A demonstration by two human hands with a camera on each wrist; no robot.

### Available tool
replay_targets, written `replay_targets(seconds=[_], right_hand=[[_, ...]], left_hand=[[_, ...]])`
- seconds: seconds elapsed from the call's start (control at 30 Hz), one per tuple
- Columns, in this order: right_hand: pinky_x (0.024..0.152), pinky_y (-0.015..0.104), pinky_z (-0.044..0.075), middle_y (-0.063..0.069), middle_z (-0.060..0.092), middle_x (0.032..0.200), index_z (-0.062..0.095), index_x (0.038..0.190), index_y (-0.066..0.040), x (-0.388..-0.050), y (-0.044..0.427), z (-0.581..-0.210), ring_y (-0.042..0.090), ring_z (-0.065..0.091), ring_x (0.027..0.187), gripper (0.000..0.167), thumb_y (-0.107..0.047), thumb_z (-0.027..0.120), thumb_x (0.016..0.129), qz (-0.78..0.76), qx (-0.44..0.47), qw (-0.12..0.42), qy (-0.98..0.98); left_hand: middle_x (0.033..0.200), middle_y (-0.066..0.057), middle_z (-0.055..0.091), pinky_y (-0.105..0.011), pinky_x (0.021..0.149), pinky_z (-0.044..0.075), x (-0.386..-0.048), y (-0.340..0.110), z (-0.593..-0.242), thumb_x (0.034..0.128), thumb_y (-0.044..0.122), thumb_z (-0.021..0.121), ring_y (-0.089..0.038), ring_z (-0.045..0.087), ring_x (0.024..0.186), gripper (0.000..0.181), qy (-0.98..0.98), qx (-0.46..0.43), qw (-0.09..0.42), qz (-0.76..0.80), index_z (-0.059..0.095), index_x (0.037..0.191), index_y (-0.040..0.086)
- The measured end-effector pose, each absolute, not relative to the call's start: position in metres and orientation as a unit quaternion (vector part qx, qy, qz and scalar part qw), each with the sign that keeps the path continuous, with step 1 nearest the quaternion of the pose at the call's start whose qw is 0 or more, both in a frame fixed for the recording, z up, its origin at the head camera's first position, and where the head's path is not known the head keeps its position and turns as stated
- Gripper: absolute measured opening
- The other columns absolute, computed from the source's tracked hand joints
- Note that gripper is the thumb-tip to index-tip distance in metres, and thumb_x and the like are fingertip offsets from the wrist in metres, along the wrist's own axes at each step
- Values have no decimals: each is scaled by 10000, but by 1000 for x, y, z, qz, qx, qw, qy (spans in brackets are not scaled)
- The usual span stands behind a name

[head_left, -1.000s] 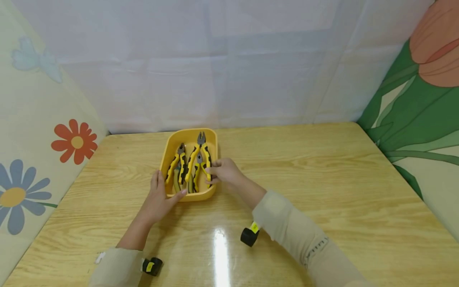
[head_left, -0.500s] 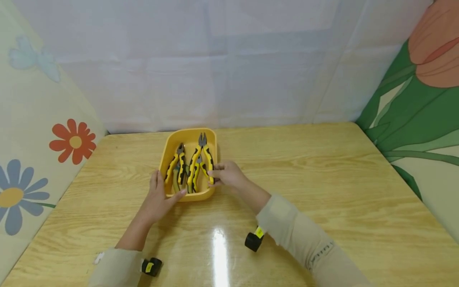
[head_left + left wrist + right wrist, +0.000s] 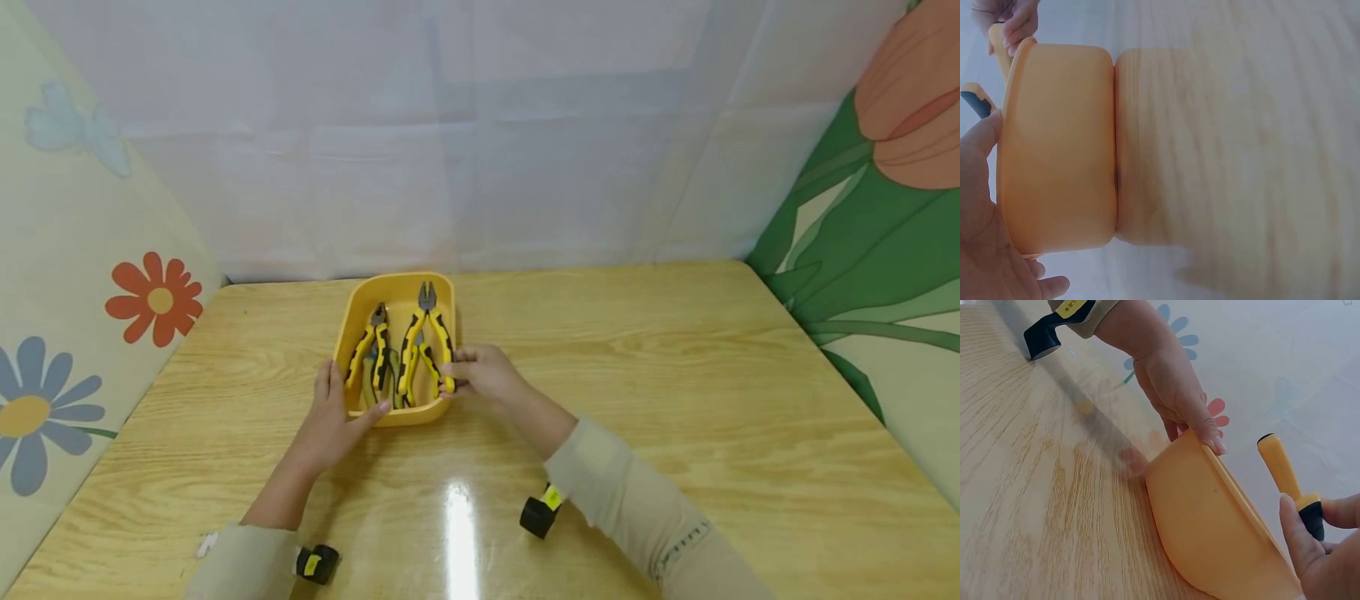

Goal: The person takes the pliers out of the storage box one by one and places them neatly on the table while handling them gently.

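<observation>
The yellow container (image 3: pixel 431 411) holds several pliers with yellow-and-black handles. My left hand (image 3: pixel 332 425) grips its near-left corner, thumb over the near rim and fingers along the left side; in the left wrist view that hand (image 3: pixel 988 212) lies against the rim. At the right side, my right hand (image 3: pixel 487 372) pinches a handle of the rightmost pliers (image 3: pixel 427 298), whose jaws point away from me. The right wrist view shows the right hand's thumb and finger on a yellow-and-black handle (image 3: pixel 1280 465) above the rim. Smaller pliers (image 3: pixel 378 315) lie at the left inside.
The container stands on a wooden table (image 3: pixel 675 375) near its back edge, before a white cloth backdrop (image 3: pixel 562 167). Flower-painted panels (image 3: pixel 67 217) flank the table. Black wrist devices (image 3: pixel 538 517) sit by both sleeves, and a small white scrap (image 3: pixel 207 544) lies at the lower left.
My right hand has moved slightly right and nearer to me, and the pliers it pinches have shifted the same way. My left hand has stayed at the container's corner.
</observation>
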State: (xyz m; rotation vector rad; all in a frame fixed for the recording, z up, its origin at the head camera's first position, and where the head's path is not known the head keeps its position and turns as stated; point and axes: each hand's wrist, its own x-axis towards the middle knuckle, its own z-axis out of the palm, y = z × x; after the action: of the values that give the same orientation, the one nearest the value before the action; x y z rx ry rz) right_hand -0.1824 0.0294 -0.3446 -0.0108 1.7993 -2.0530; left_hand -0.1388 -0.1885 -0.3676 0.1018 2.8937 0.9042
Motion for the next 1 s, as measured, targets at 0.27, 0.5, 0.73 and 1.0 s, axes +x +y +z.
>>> replay_targets(seconds=[0.27, 0.5, 0.73, 1.0], right_hand=[[713, 359, 482, 318, 520, 907, 461, 1043, 211, -181, 37, -345, 187, 566, 634, 254, 72, 480, 831, -742, -16, 186, 643], [687, 334, 491, 172, 542, 774, 447, 1064, 216, -180, 44, -347, 141, 559, 597, 267, 80, 465, 834, -746, -15, 186, 639], [680, 327, 493, 172, 551, 797, 470, 1051, 193, -179, 50, -349, 157, 567, 622, 256, 66, 484, 830, -741, -18, 184, 646], [744, 380, 468, 240, 528, 915, 447, 1098, 191, -176, 60, -352, 156, 553, 645, 300, 69, 484, 826, -740, -7, 176, 649]], left_hand=[[1378, -184, -218, -576, 898, 225, -139, -189, -366, 802, 579, 430, -506, 133, 1179, 997, 952, 37, 53, 299, -179, 1330, -7], [1375, -182, -226, -575, 904, 212, -138, -188, -367, 810, 560, 440, -503, 112, 1186, 987, 952, 34, 56, 301, -183, 1328, -3], [1378, -182, -219, -578, 903, 208, -138, -188, -368, 801, 575, 438, -499, 111, 1189, 996, 951, 33, 55, 303, -176, 1331, -3], [1379, -202, -199, -575, 905, 210, -138, -188, -368, 801, 576, 436, -499, 114, 1188, 996, 951, 34, 53, 304, -172, 1331, -8]])
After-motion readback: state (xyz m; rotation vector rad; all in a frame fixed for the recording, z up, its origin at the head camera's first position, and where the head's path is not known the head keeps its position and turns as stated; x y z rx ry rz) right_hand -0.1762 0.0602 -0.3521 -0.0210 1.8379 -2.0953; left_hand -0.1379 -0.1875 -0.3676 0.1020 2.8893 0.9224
